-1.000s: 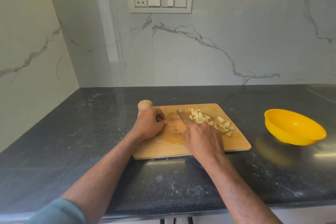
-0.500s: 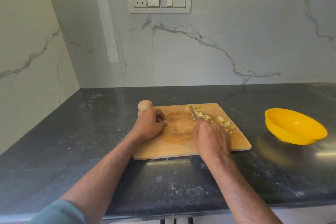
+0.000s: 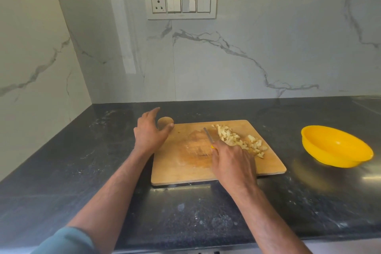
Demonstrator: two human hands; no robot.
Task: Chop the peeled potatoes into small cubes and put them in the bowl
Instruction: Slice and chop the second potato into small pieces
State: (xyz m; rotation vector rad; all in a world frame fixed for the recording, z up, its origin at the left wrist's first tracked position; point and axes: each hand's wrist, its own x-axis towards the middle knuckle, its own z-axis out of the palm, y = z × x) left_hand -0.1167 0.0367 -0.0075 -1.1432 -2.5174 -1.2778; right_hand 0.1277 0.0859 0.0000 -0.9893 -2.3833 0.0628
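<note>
Steel knife [image 3: 208,135] in right hand [image 3: 233,163], tip far-left.

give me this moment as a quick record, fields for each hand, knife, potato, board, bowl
left hand: open, fingers spread, at the board's left edge beside its round handle
right hand: grips the knife
knife: blade on the board, just left of the pieces
potato pieces: cut, piled on the board's right part
cutting board: wooden, on the dark counter
bowl: yellow, right of the board, no potato visible inside
</note>
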